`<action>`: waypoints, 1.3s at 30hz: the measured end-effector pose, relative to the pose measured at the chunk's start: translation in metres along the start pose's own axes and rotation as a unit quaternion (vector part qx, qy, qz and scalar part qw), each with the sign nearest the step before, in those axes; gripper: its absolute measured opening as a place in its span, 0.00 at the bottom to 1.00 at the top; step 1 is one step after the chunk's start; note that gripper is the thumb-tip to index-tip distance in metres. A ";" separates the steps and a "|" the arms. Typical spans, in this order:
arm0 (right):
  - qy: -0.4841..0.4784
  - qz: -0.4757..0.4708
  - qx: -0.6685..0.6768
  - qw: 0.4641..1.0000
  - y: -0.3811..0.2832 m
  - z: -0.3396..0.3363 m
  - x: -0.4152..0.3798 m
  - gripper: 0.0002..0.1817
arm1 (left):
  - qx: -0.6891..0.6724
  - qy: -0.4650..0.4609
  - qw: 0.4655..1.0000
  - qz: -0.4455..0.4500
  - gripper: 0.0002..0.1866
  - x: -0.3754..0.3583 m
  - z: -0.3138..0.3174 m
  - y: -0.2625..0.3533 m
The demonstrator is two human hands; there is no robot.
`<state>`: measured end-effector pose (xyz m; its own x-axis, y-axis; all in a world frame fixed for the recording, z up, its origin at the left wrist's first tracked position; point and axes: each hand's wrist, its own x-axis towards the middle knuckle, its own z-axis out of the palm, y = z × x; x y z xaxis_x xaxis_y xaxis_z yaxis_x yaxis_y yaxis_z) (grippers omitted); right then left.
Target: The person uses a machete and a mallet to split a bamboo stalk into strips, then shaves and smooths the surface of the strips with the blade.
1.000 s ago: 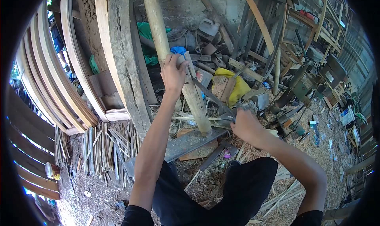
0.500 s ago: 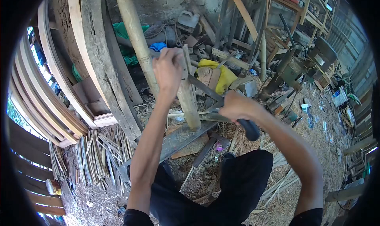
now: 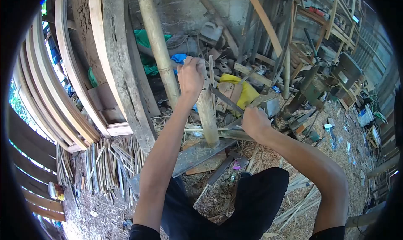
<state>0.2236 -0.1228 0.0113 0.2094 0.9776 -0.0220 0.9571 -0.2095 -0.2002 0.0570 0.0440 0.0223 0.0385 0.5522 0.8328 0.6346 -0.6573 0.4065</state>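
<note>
My left hand (image 3: 191,80) is closed around the top of a bamboo piece (image 3: 207,118), which stands nearly upright on a grey plank (image 3: 191,157) in front of my knees. A thin strip (image 3: 211,65) stands up along the right side of the bamboo, slightly apart at the top. In my right hand (image 3: 256,124), closed in a fist, is a machete whose long dark blade (image 3: 228,100) slants up and left to the bamboo's upper part. The fist hides the machete's handle.
Bundled thin sticks (image 3: 111,166) lie at left beside leaning timbers (image 3: 121,68). A bamboo pole (image 3: 157,42) leans behind my left hand. Beyond the blade lies a yellow cloth (image 3: 248,95). A dark machine (image 3: 319,82) stands at right. Shavings cover the ground (image 3: 323,152).
The view has shifted, so the scene sits lower and further right. My right hand has turned, and the machete's dark handle, visible before, is now hidden. My left hand keeps its hold.
</note>
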 end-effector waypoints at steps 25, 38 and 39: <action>0.137 -0.011 0.191 0.972 0.007 0.107 0.022 0.12 | -0.160 -0.142 0.977 -0.025 0.13 -0.004 0.012 0.033; -0.103 -0.031 0.490 0.865 -0.026 0.117 0.017 0.38 | -0.188 -0.355 0.863 -0.307 0.28 -0.210 -0.033 0.025; -0.105 -0.033 0.490 0.864 -0.025 0.130 0.022 0.38 | -0.168 -0.331 0.877 -0.306 0.28 -0.207 -0.033 0.023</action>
<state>0.1785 -0.0935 -0.1113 0.0209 0.9905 -0.1356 0.3137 -0.1352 -0.9398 0.0385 -0.1023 -0.1285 0.2798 0.9578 0.0651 0.4342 -0.1867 0.8812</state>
